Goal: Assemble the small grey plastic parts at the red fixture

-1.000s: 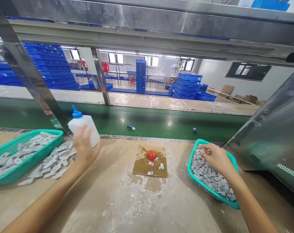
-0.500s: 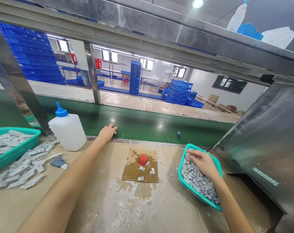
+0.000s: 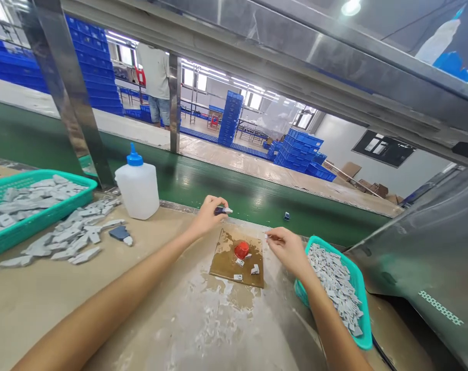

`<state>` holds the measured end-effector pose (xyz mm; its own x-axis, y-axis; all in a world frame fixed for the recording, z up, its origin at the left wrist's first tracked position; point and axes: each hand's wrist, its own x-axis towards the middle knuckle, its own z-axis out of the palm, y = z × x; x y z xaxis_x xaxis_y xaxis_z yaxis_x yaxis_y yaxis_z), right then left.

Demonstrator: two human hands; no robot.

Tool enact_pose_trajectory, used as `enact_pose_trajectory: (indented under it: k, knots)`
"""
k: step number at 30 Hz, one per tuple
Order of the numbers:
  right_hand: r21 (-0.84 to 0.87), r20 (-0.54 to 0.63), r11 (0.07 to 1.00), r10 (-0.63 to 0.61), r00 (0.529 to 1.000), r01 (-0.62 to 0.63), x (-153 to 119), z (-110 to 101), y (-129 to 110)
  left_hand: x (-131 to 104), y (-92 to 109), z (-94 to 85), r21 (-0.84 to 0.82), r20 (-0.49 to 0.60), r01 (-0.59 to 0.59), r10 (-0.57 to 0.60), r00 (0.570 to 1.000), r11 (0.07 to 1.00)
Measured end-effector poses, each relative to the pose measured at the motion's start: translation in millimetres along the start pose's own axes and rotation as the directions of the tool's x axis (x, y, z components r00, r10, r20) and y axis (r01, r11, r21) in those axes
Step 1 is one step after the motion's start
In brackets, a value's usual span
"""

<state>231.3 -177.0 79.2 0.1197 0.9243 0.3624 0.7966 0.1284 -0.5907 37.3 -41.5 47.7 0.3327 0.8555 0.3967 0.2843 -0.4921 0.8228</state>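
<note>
My left hand (image 3: 210,214) is closed around a dark piece with a pale tip (image 3: 223,211), held above the near edge of the green belt. Pinched in the fingertips of my right hand (image 3: 287,248) is a small grey-white piece (image 3: 266,235). Between and below my hands lies a wet brown square mat (image 3: 228,270). On it stand a red cap (image 3: 241,250) and several small grey pieces (image 3: 255,269). To the right of my right hand is a turquoise basket (image 3: 367,309) full of small grey pieces (image 3: 336,286), its left side partly hidden by my wrist.
A white bottle with blue cap (image 3: 138,190) stands at left, beside a turquoise basket (image 3: 40,216) and a heap of longer grey parts (image 3: 75,232). One dark part (image 3: 287,216) sits on the green belt (image 3: 249,198). Metal posts and a shelf (image 3: 257,36) frame the bench.
My right hand has left the right basket with a small piece and moved left toward the mat. My left hand has lifted off the belt with the dark piece. The view has turned.
</note>
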Motion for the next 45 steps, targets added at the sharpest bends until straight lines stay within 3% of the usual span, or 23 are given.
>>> enact_pose_trajectory:
  k: [4,9,14,21,26,33,36,40,45]
  knots:
    - [-0.166,0.138,0.984,-0.038,0.990,0.061,4.0,24.0,-4.9,-7.1,2.0,5.3,-0.275,0.069,0.084,-0.068,0.995,0.958]
    - [-0.116,0.169,0.988,-0.078,0.982,0.098,-0.1,30.5,-4.6,-7.9,5.8,8.5,-0.564,0.111,0.291,-0.278,0.954,0.773]
    - [-0.180,0.184,0.966,-0.151,0.971,0.185,-2.7,30.9,-7.4,-9.2,5.5,8.2,-0.548,0.105,0.319,-0.315,0.943,0.773]
    - [-0.193,0.188,0.960,-0.164,0.968,0.200,-4.0,33.5,-4.8,-10.5,2.0,10.8,-0.570,0.126,0.341,-0.330,0.935,0.748]
    - [-0.180,0.098,0.953,-0.228,0.969,0.242,-4.9,32.4,-5.2,-16.7,13.3,13.5,-0.596,0.228,0.387,-0.314,0.922,0.704]
    - [-0.169,0.037,0.933,-0.315,0.948,0.316,-5.3,30.9,-8.3,-19.6,24.6,11.6,-0.545,0.254,0.348,-0.245,0.935,0.762]
    - [-0.122,-0.024,0.958,-0.263,0.964,0.259,-5.6,28.7,-11.9,-19.6,25.1,12.1,-0.523,0.275,0.319,-0.198,0.941,0.790]
    - [0.072,-0.198,0.990,-0.107,0.974,0.123,-5.0,25.2,-18.3,-22.1,30.6,13.6,-0.533,0.321,0.309,-0.149,0.935,0.788]
    - [0.173,-0.196,0.981,-0.056,0.979,0.090,-5.4,26.4,-22.3,-26.8,38.9,16.2,-0.523,0.382,0.322,-0.121,0.916,0.789]
